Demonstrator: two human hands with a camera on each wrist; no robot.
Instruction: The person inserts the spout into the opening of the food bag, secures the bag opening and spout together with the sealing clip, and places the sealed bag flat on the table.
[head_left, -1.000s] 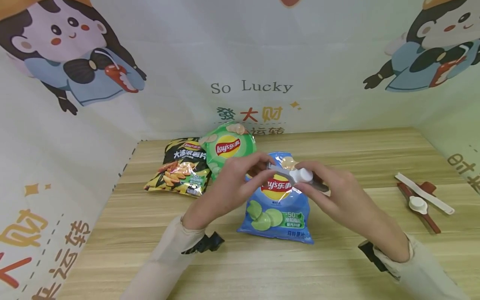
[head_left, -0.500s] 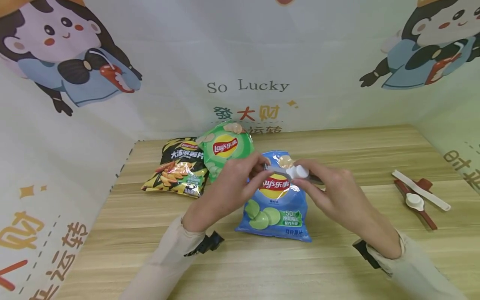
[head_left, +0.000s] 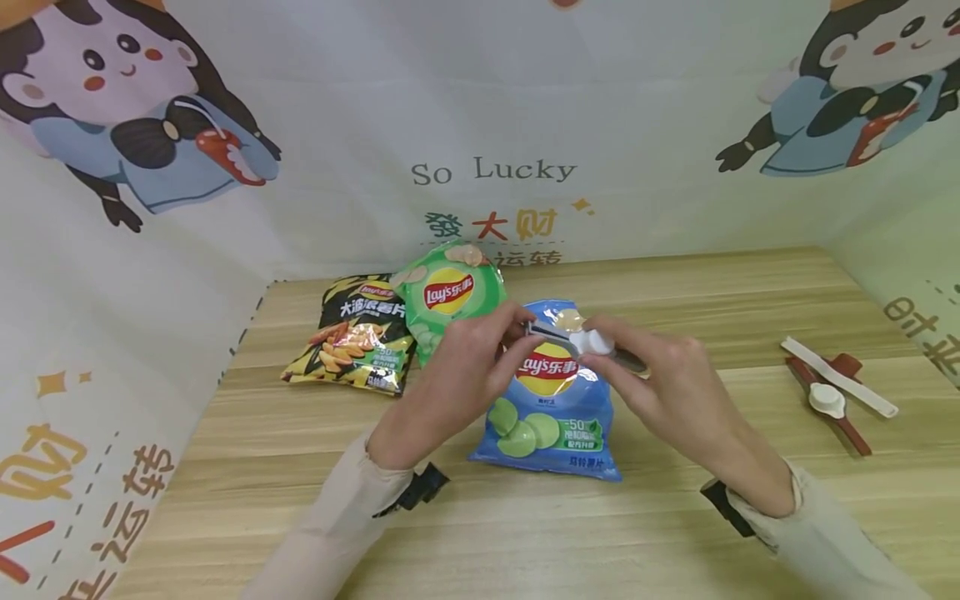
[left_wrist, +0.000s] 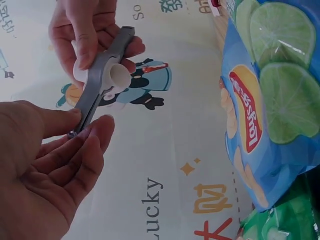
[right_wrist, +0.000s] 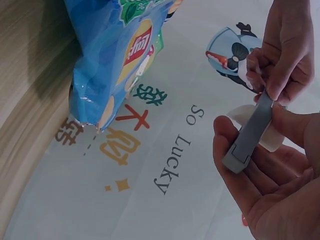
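Note:
Above the blue chip bag [head_left: 551, 429], both hands hold a grey bag clip [left_wrist: 95, 85] with a white round pour spout and cap in its middle. My left hand [head_left: 461, 379] pinches one end of it between thumb and fingers. At the white cap and the other grey end, my right hand [head_left: 675, 387] grips with thumb and fingertips. In the left wrist view a narrow slit shows between the clip's two bars near the left fingertips. The right wrist view shows the clip's grey back [right_wrist: 255, 127] lying across the right fingers. The blue bag lies face up beneath.
A black chip bag [head_left: 356, 354] and a green chip bag [head_left: 453, 292] lie overlapping at the back left of the wooden table [head_left: 517, 542]. At right, a red-brown clip [head_left: 851, 435] with a white cap lies crossed with a white strip [head_left: 843, 379]. A printed cloth [head_left: 337, 125] hangs behind.
The head view has shifted slightly. A thin gap now shows between the clip's bars at its left end, where they looked closed together before. Both hands keep their hold.

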